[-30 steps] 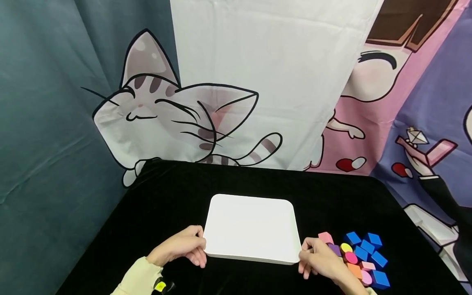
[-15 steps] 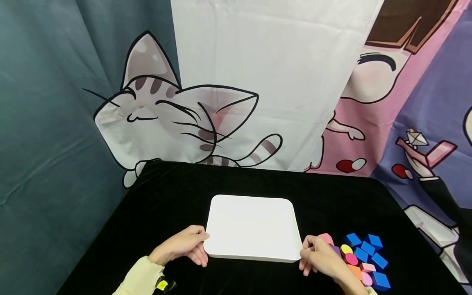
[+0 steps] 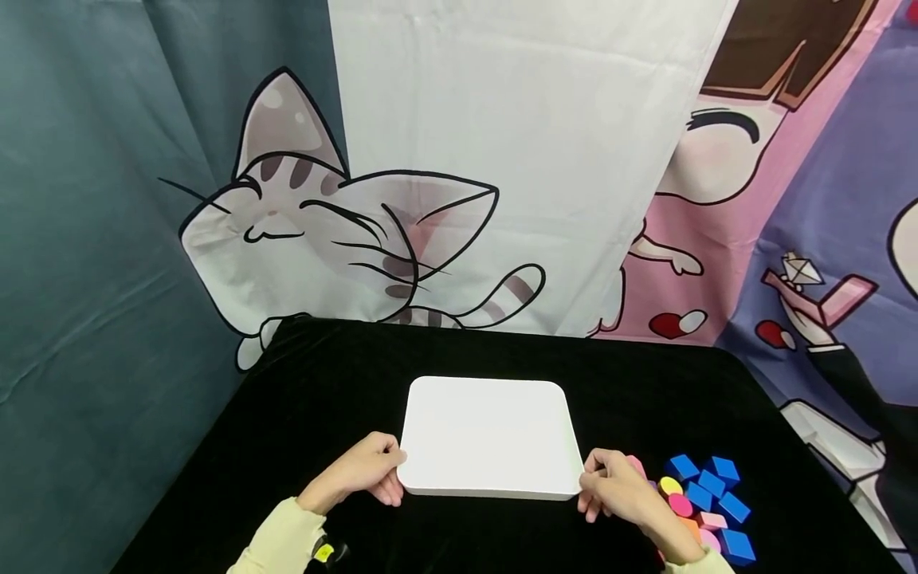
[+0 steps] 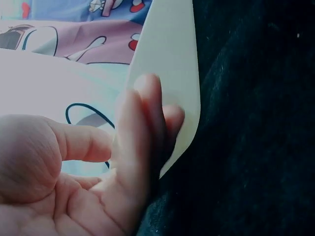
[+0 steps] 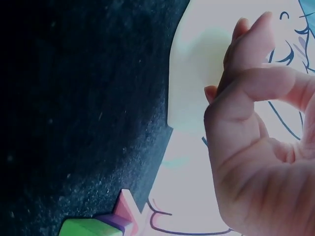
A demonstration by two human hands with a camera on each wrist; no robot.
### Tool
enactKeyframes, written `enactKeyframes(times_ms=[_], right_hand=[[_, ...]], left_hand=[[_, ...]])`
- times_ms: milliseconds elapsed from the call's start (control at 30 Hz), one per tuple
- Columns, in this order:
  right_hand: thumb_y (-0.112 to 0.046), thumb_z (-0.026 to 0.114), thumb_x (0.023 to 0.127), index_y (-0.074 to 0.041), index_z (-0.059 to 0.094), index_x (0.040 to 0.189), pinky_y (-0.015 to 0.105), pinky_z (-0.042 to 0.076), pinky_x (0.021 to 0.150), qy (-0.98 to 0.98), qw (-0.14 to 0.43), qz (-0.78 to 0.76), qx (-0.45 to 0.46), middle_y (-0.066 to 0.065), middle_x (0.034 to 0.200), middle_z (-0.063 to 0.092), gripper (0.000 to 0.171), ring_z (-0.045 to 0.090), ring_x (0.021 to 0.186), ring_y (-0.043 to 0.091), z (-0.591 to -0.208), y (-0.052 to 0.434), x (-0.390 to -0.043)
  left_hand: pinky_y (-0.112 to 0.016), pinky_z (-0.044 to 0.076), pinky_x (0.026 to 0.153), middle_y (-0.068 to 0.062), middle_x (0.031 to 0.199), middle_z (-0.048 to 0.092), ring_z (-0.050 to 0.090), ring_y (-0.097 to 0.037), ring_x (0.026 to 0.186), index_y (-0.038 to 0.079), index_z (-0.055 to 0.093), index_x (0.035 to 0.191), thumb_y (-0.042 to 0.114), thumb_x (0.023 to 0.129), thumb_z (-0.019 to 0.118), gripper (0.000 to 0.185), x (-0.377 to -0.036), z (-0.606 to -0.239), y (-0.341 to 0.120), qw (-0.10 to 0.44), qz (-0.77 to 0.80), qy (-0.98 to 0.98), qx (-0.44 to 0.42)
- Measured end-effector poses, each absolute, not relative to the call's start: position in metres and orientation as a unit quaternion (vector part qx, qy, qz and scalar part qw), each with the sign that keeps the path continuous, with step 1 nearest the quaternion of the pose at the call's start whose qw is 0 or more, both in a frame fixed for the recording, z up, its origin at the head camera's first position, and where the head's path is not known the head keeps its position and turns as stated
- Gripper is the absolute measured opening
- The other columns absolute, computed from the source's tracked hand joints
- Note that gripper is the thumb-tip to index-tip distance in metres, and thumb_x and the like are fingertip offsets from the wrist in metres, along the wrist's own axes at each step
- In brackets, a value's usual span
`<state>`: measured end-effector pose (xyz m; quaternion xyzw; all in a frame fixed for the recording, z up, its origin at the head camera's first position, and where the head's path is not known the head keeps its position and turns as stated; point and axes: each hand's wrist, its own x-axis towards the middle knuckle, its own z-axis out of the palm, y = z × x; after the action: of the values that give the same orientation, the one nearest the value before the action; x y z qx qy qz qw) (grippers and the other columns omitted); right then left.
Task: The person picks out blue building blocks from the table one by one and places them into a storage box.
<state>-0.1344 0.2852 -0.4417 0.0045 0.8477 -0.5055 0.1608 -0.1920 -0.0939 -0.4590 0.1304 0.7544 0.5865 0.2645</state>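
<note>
A white rectangular tray [image 3: 491, 434] with rounded corners and a low rim lies between both hands in the head view, bare inside. My left hand [image 3: 358, 472] grips its left side near the front corner, thumb on the rim. The right hand [image 3: 622, 488] pinches the right side near the other front corner. In the left wrist view, fingers [image 4: 133, 132] spread against the tray's pale outer face [image 4: 170, 54]. From the right wrist, the tray [image 5: 192, 73] shows beyond the bent fingers, its edge standing out against black cloth.
Right of the right hand, several blue blocks [image 3: 699, 496] lie with a yellow round piece [image 3: 670, 487], a magenta round piece [image 3: 680, 505] and other pink and orange pieces. Black cloth [image 3: 344, 375] covers the table. Printed curtains [image 3: 445, 119] hang behind.
The tray's near edge and both hands have shifted slightly upward in the head view, with the grip kept. The camera view has tilted a little. The blocks stay put.
</note>
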Motion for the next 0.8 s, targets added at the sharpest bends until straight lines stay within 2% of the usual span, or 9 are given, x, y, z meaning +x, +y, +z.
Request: enactKeyframes(times_ms=[167, 333, 400, 500, 600, 700, 800], right_hand=[[-0.012, 0.056, 0.084, 0.000, 0.050, 0.085, 0.028, 0.045, 0.042, 0.874, 0.144, -0.465, 0.006, 0.008, 0.060, 0.061, 0.013, 0.058, 0.049, 0.021, -0.440, 0.288, -0.134], [-0.021, 0.058, 0.087, -0.007, 0.054, 0.082, 0.029, 0.043, 0.046, 0.942, 0.049, -0.331, 0.040, 0.001, 0.058, 0.056, 0.015, 0.052, 0.050, 0.016, -0.429, 0.306, -0.135], [-0.021, 0.059, 0.086, -0.009, 0.055, 0.084, 0.028, 0.041, 0.047, 0.963, 0.010, -0.266, 0.047, 0.000, 0.062, 0.055, 0.013, 0.050, 0.055, 0.014, -0.423, 0.318, -0.136], [-0.019, 0.060, 0.084, -0.007, 0.057, 0.089, 0.030, 0.040, 0.051, 0.979, -0.016, -0.200, 0.036, 0.002, 0.072, 0.056, 0.014, 0.050, 0.063, 0.016, -0.415, 0.337, -0.138], [-0.022, 0.061, 0.083, -0.004, 0.057, 0.097, 0.041, 0.045, 0.054, 0.985, 0.002, -0.166, 0.047, 0.012, 0.085, 0.057, 0.024, 0.054, 0.073, 0.025, -0.407, 0.355, -0.141], [-0.028, 0.061, 0.083, 0.000, 0.053, 0.106, 0.053, 0.044, 0.058, 0.985, 0.040, -0.143, 0.085, 0.025, 0.097, 0.053, 0.038, 0.053, 0.083, 0.036, -0.403, 0.374, -0.145], [-0.034, 0.061, 0.083, 0.005, 0.048, 0.112, 0.059, 0.043, 0.061, 0.978, 0.081, -0.137, 0.138, 0.032, 0.102, 0.047, 0.050, 0.050, 0.086, 0.042, -0.402, 0.390, -0.148]], left_hand=[[-0.029, 0.052, 0.042, -0.010, 0.053, 0.060, 0.060, -0.016, 0.042, -0.003, 0.050, 0.075, 0.005, 0.085, 0.046, 0.013, -0.192, -0.460, -0.090, 0.188, 0.523, 0.820, 0.141], [-0.025, 0.047, 0.036, 0.000, 0.047, 0.054, 0.053, -0.009, 0.037, 0.002, 0.053, 0.069, 0.005, 0.084, 0.048, 0.016, -0.195, -0.459, -0.083, 0.077, 0.439, 0.883, 0.147], [-0.023, 0.044, 0.037, 0.002, 0.049, 0.053, 0.050, -0.007, 0.039, 0.003, 0.057, 0.072, 0.006, 0.083, 0.050, 0.014, -0.197, -0.458, -0.080, 0.041, 0.399, 0.905, 0.138], [-0.023, 0.040, 0.039, 0.003, 0.054, 0.053, 0.047, -0.008, 0.043, 0.002, 0.064, 0.083, 0.008, 0.083, 0.053, 0.013, -0.200, -0.456, -0.077, 0.011, 0.361, 0.925, 0.115], [-0.023, 0.038, 0.039, 0.002, 0.055, 0.053, 0.046, -0.010, 0.043, -0.001, 0.066, 0.091, 0.007, 0.082, 0.054, 0.017, -0.202, -0.453, -0.074, 0.000, 0.358, 0.929, 0.097], [-0.023, 0.037, 0.038, 0.001, 0.052, 0.050, 0.045, -0.010, 0.042, 0.000, 0.066, 0.085, 0.005, 0.079, 0.054, 0.015, -0.205, -0.450, -0.071, -0.006, 0.358, 0.930, 0.086], [-0.022, 0.037, 0.038, 0.000, 0.051, 0.048, 0.044, -0.010, 0.042, 0.002, 0.065, 0.077, 0.003, 0.077, 0.054, 0.011, -0.207, -0.449, -0.069, -0.002, 0.362, 0.929, 0.080]])
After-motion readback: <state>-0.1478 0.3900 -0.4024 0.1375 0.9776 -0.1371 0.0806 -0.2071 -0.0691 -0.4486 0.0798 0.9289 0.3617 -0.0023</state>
